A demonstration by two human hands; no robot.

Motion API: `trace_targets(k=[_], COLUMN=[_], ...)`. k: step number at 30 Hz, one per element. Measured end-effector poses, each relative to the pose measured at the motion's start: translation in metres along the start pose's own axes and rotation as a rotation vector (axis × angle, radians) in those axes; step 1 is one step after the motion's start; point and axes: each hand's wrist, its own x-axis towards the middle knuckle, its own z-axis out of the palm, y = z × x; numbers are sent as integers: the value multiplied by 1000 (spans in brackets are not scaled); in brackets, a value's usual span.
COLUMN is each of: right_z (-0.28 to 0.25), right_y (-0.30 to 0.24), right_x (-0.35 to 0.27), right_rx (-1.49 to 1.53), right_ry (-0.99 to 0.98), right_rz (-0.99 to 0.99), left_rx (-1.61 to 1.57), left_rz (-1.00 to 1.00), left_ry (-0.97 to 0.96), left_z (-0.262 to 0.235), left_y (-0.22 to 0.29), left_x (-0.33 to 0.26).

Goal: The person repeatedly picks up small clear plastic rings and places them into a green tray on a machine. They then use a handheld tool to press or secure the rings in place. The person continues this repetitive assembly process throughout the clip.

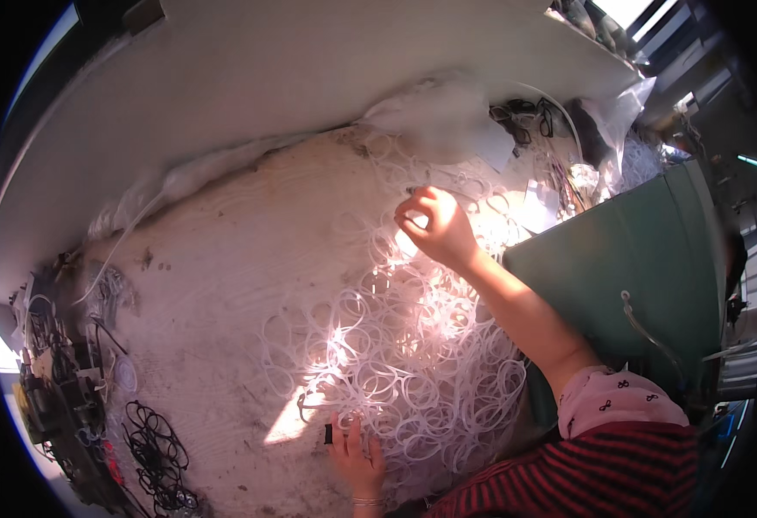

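White, thin loops (pixel 456 388) lie heaped on the worktable (pixel 223 285). Right hand (pixel 439 229): fingers curled toward the thumb over the heap's far part. Left hand (pixel 357 457): fingers extended at its near edge, beside a black piece (pixel 328 433). Whether either grips anything cannot be told. Green panel (pixel 611 250) bounds the heap at right; black cords (pixel 152 445) lie left.

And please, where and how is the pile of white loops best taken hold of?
Probably pinch the white loops by an outer strand at their left edge, coming from the left and above: there they lie sparse and low, with pale worktop showing through, while the middle looks heaped and tangled.
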Motion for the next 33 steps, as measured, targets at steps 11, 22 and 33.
trace_targets(k=[11, 22, 33], right_z=[59, -35, -2], right_y=[10, 139, 9], right_x=[-59, -17, -80], right_rx=[-281, -376, 12], right_ry=[-379, 316, -482], right_rz=[-227, 830, 553], left_rx=[15, -92, 14], left_rz=[-355, -105, 265], left_ry=[327, 373, -196], left_z=[-45, -58, -18], left_y=[-20, -87, -57], left_x=[-31, 71, 182])
